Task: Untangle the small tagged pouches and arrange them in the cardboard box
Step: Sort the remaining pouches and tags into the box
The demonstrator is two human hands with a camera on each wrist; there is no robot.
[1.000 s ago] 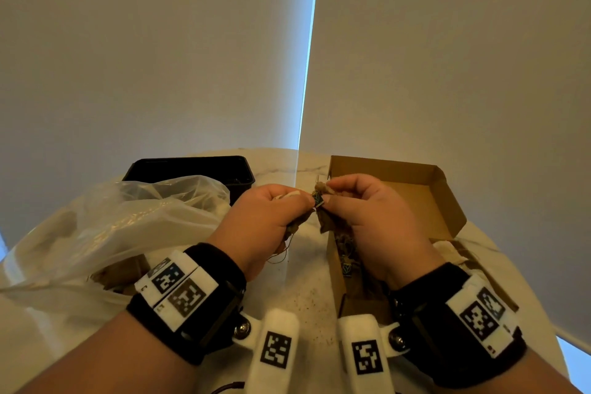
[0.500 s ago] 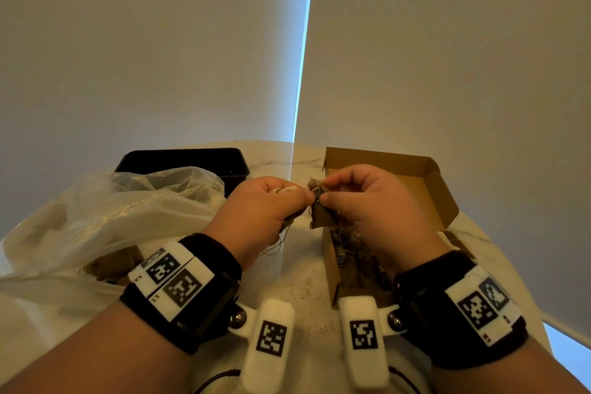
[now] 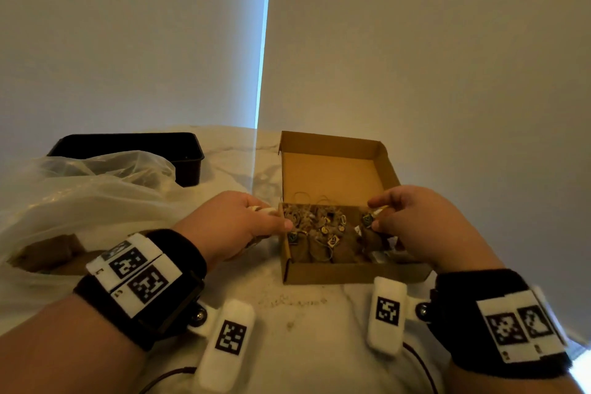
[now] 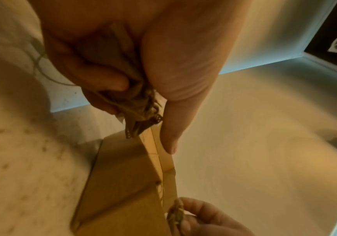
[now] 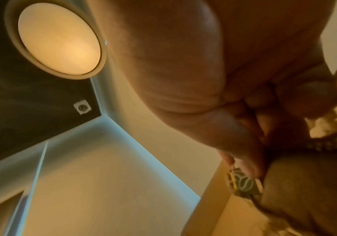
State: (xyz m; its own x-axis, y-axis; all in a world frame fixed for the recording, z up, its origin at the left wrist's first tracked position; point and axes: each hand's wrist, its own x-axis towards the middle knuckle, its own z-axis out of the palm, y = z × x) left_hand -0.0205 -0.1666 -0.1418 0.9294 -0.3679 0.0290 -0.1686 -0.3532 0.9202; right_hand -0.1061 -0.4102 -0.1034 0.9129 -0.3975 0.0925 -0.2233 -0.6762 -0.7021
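The open cardboard box (image 3: 335, 273) stands on the marble table, and several brown burlap pouches with small dark tags (image 3: 323, 233) lie in its near half. My left hand (image 3: 276, 217) is at the box's left wall and grips a crumpled pouch (image 4: 135, 111) in its curled fingers, the thumb stretched along the box edge (image 4: 155, 153). My right hand (image 3: 374, 217) is over the box's right side and pinches another pouch (image 5: 304, 191) near its green tag (image 5: 242, 183). The far half of the box floor (image 3: 332, 173) is bare.
A clear plastic bag (image 3: 83, 198) holding more brown pouches (image 3: 48, 253) lies at the left. Behind it sits a black tray (image 3: 128, 144). Pale blinds close off the far side of the table (image 3: 303, 313).
My hands were pinching together at one knot above the box. They have pulled apart, left to the box's left wall and right to its right side, each holding a pouch.
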